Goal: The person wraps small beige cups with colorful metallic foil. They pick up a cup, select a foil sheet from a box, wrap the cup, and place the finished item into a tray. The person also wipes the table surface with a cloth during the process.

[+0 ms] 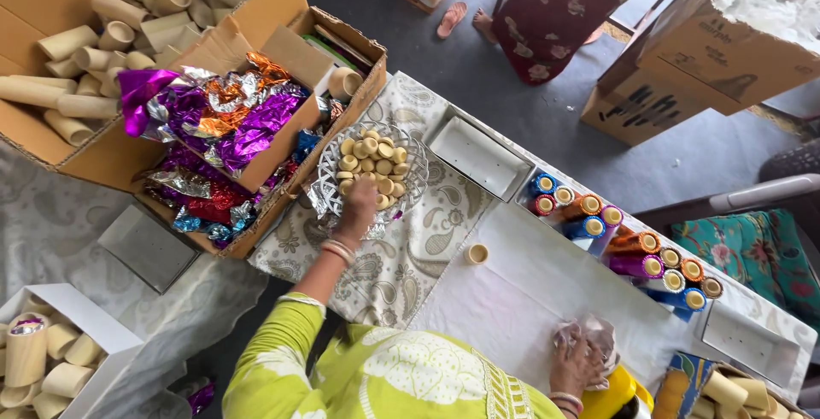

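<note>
1. The left hand (359, 204) reached into a wire basket (412, 181) of small tan caps (372, 163), fingers curled down among them; whether it pinched one could not be told.
2. The right hand (577, 361) lay flat, fingers spread, pressing a crumpled silver foil (598, 334) onto the white cloth (530, 291).
3. One loose cap (477, 254) sat between the hands.
4. Foil-wrapped tubes (628, 244) lay in a row beyond the right hand.
5. A box of coloured foils (231, 128) stood just left of the left hand.
</note>
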